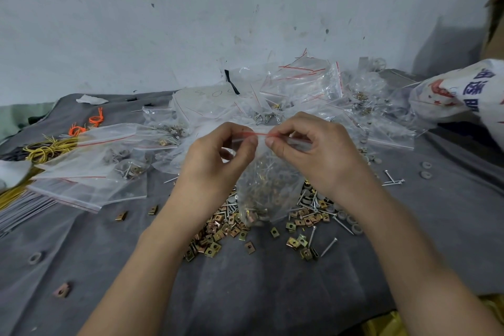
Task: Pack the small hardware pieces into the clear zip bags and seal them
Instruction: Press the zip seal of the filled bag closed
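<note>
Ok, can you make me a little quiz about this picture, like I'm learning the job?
1. True or false: the left hand holds a screwdriver.
2. The right hand pinches the zip bag at its strip. The strip is: A blue, B red, C green.
3. Fill in: the yellow wires lie on the person's ____ side.
Key: 1 false, it pinches the bag too; 2 B; 3 left.
</note>
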Tool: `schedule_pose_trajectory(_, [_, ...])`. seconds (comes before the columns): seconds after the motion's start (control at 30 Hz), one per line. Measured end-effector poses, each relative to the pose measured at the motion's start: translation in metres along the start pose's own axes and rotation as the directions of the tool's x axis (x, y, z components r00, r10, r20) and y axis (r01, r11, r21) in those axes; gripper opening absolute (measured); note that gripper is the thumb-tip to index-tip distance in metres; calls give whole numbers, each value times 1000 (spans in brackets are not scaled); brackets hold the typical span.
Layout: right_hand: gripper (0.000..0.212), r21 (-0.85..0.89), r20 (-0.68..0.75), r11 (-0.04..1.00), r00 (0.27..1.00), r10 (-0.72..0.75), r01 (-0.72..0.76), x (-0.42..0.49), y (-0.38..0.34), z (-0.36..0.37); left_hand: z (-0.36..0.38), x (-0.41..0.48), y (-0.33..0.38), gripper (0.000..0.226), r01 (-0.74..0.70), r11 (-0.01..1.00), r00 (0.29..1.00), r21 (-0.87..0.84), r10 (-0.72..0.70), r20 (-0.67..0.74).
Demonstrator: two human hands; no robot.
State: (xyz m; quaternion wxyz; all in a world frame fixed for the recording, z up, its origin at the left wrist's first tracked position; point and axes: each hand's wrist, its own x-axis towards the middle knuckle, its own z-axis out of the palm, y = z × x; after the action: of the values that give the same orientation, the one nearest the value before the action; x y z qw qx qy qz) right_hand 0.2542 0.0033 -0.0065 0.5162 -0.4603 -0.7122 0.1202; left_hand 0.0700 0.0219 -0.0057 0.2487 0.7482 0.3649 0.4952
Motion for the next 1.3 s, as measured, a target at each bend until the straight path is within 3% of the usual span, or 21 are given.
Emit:
schedule_pose_trajectory(0.23, [3,-35,15,999,1000,3,-2,-2,-4,2,3,-3,5,7,-13,1000,1000,3,13,10])
schedule_pose_trajectory(0.6, [1,79,15,994,997,75,-76,-1,-5,2,1,-2,4,10,-15,999,1000,31,15,-10])
schedule_pose_trajectory(0.8, [19,82,-11,994,998,69,-68,-2,-2,-3,-1,0,-1,4,26,999,999,40,-24,-40])
schedule_pose_trajectory(1.3, [10,85,19,995,998,59,-60,-2,-3,-3,1,1,1,3,-37,997,999,62,35,30])
